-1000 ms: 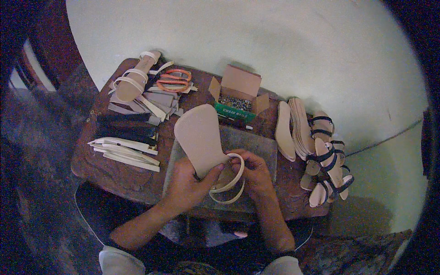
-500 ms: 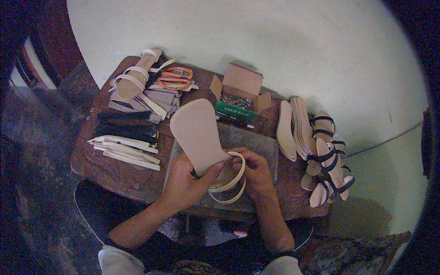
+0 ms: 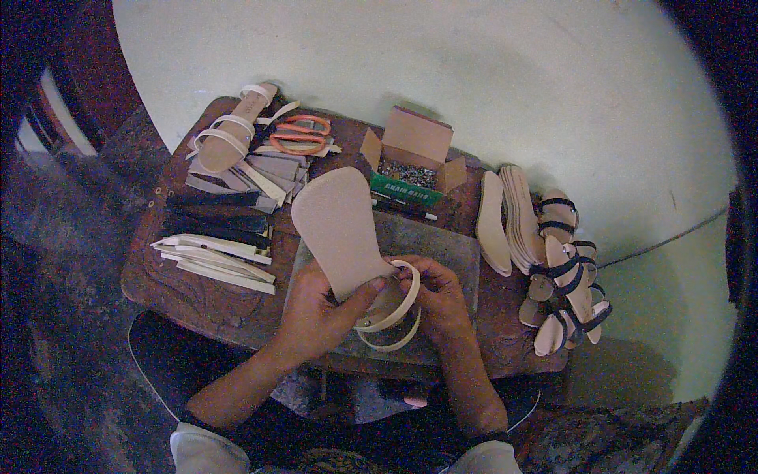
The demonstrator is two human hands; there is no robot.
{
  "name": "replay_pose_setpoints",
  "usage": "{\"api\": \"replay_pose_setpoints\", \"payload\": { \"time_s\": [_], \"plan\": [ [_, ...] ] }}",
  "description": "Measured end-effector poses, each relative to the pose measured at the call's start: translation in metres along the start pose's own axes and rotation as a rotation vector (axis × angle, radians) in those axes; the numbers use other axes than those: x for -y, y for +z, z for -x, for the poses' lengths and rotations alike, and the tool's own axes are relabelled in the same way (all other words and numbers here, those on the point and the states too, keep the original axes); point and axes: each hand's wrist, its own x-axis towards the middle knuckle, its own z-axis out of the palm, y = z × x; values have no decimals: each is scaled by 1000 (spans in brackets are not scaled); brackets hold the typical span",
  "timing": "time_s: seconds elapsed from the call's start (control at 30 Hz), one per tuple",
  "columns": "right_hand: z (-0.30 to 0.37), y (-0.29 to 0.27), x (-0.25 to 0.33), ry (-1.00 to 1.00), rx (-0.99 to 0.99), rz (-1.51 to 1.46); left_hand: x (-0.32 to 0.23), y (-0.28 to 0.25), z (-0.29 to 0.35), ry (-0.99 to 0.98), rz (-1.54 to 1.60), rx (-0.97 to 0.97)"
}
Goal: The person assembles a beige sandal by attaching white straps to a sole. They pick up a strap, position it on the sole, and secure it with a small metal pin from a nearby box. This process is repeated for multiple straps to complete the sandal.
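Note:
A beige sandal sole (image 3: 335, 221) is held up over the middle of the table, its broad end pointing away from me. My left hand (image 3: 320, 316) is closed around the narrower part, thumb pressed on top. From that near end loop cream straps (image 3: 412, 299), one carrying a small shiny stud. The fingers of my right hand (image 3: 440, 300) pinch the strap near the sole's right edge. Exactly what lies between those fingertips is hidden. Below the sandal lies a grey slab (image 3: 446, 249).
On the wooden table (image 3: 150, 272), a green box of small nails (image 3: 407, 186) stands open at the back. Orange-handled scissors (image 3: 300, 134), a finished white-strapped sandal (image 3: 229, 142) and cut strips (image 3: 217, 257) lie left. Stacked soles (image 3: 517, 221) and black-strapped sandals (image 3: 564, 268) crowd the right edge.
The sandal and its straps have shifted very slightly to the left. Both hands keep nearly the same grip.

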Motion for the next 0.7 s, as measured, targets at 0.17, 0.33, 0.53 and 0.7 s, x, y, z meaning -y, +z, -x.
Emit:
{"api": "replay_pose_setpoints", "payload": {
  "time_s": [0.17,0.33,0.53,0.7],
  "plan": [
    [-2,-3,-8,-1,5,-2,2,-2,0,21,8,14],
    [-1,4,-1,-163,63,30,2,-3,-1,8,-48,39],
    [0,7,5,-156,1,114,3,-3,0,-63,-4,15],
    [0,10,7,-64,-54,49,9,-2,1,-50,24,-11]
  ]
}}
